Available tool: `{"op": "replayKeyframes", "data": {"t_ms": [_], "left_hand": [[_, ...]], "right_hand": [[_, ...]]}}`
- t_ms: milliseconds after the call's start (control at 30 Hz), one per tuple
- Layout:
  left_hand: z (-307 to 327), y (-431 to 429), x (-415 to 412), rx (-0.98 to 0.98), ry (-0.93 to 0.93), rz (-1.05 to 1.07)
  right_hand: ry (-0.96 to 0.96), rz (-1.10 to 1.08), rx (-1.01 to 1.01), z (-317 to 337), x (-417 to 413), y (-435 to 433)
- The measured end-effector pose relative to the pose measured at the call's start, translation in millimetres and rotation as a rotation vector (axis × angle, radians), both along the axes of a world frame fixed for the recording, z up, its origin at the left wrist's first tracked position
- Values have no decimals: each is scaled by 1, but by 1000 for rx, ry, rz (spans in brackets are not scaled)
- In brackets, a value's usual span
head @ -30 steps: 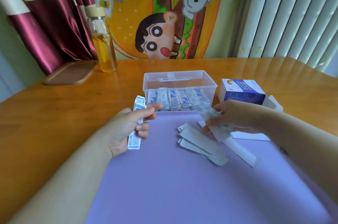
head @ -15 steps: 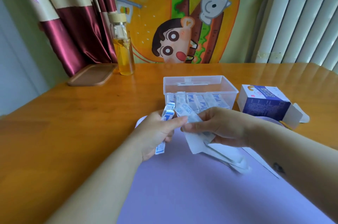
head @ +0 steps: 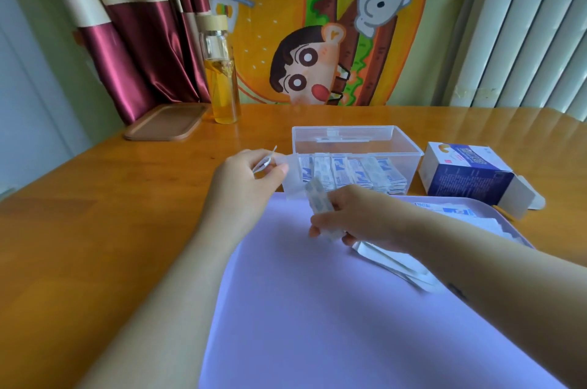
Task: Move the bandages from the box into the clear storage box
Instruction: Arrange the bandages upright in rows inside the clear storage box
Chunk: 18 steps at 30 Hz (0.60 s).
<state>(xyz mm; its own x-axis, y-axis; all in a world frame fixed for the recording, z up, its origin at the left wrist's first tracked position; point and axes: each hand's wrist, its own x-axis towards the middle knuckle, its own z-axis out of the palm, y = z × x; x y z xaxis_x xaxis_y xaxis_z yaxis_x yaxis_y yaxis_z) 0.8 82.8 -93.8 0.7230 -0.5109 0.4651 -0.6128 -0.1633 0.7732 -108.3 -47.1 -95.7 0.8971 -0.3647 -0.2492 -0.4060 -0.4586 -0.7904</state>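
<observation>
The clear storage box stands open on the wooden table, with a row of several wrapped bandages inside along its front wall. To its right lies the blue and white bandage box on its side, flap open. My left hand pinches a small stack of bandages just left of the clear box's front corner. My right hand holds a bandage upright over the purple mat. Loose white bandages lie on the mat under my right wrist.
A glass bottle of yellow liquid with a wooden cap and a brown lid-like tray stand at the table's back left. A cartoon cloth hangs behind, with curtains left and vertical blinds right.
The two hands met over the mat, then parted. My left hand has moved up towards the clear box with its stack. My right hand now holds one bandage upright. The view shifted left.
</observation>
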Motion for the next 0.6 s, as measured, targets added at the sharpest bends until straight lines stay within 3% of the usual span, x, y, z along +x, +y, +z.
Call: {"op": "replayKeyframes", "data": {"t_ms": [267,367,433,600], "left_hand": [[-7,-3,-3,143,-216,-67],[-7,3,-5,536,-160,-293],[-8,9,-3,736,-93,-382],[-7,13,5,543,21,-320]], "right_hand": [[36,47,-271,7,-11,-17],[-24,-8,-406,22,-21,-39],[66,46,-567,27,-30,-50],[463,226,-779,18,-46,-39]]}}
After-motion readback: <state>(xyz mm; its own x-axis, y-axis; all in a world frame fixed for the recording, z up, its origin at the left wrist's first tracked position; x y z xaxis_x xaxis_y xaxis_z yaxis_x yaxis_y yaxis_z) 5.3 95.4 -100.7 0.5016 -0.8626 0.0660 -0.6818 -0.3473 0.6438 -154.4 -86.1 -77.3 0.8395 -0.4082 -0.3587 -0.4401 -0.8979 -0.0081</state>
